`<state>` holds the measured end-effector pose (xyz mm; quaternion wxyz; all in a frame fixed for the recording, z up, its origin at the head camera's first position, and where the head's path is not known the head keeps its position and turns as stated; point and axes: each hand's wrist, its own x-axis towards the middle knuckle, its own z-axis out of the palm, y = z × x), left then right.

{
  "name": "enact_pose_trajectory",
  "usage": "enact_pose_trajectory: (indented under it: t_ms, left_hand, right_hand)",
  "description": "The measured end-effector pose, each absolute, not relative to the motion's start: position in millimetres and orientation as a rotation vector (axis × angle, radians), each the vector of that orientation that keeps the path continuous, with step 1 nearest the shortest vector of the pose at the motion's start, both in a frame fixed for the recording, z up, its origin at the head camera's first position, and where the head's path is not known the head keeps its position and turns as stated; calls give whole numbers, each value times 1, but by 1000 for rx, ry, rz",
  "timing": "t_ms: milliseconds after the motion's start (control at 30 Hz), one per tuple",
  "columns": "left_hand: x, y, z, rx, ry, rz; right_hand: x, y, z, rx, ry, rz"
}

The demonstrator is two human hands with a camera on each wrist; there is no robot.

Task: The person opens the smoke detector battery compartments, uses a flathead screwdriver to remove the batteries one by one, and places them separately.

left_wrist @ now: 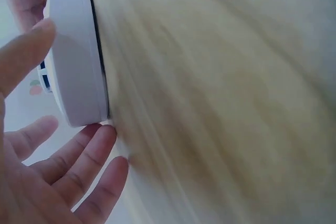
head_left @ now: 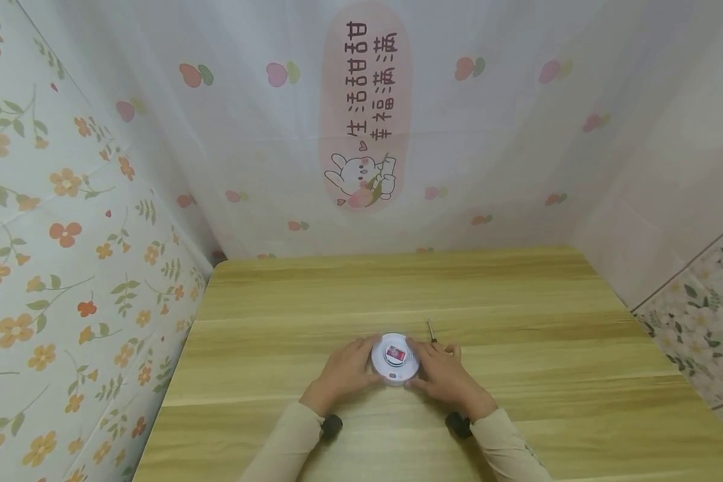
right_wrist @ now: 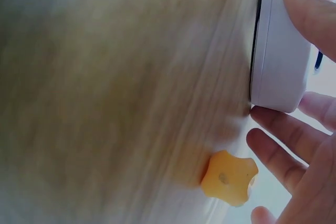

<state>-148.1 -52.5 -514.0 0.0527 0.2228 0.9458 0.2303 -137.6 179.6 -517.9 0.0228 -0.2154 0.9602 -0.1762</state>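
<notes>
A round white smoke detector (head_left: 393, 369) lies flat on the wooden table, its raised centre bearing a red-and-white label (head_left: 395, 354). My left hand (head_left: 345, 369) holds it by the left side; in the left wrist view the thumb is on the near side of the white casing (left_wrist: 79, 59) and fingertips touch its far edge. From the opposite side my right hand (head_left: 447, 378) grips the casing (right_wrist: 283, 45) in the same way, thumb near and fingers far. Just beyond the right hand lies a screwdriver (head_left: 431, 331); its yellow-orange handle (right_wrist: 229, 178) shows in the right wrist view.
The wood-grain table (head_left: 265, 301) reaches back to a white curtain (head_left: 247, 147) printed with peaches, a rabbit and writing. A flowered cloth (head_left: 66, 268) hangs on the left, another patterned panel (head_left: 705, 321) on the right. Each wrist carries a black camera (head_left: 331, 426).
</notes>
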Motion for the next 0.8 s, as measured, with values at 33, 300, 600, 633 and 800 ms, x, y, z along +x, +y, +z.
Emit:
enact_pose_trajectory:
  t_ms: [33,300,600,633,800]
  left_hand:
    - [-148,-53,-514,677,2868,709]
    - [-147,-53,-512,679,2815,774]
    - [-145,-55,-509,662,2788,850]
    - [-145,-55,-508,656,2776,874]
    - [-146,-56,-504,608,2706,1001]
  right_hand:
    - [-138,179,-518,-655,2962,-570]
    - [-139,177,-519,-611,2931,-675]
    - [-140,179,-517,-588,2871,-784]
    - [-141,179,-517,-587,2862,-801]
    - [-142,183,-513,-592,2837,-846]
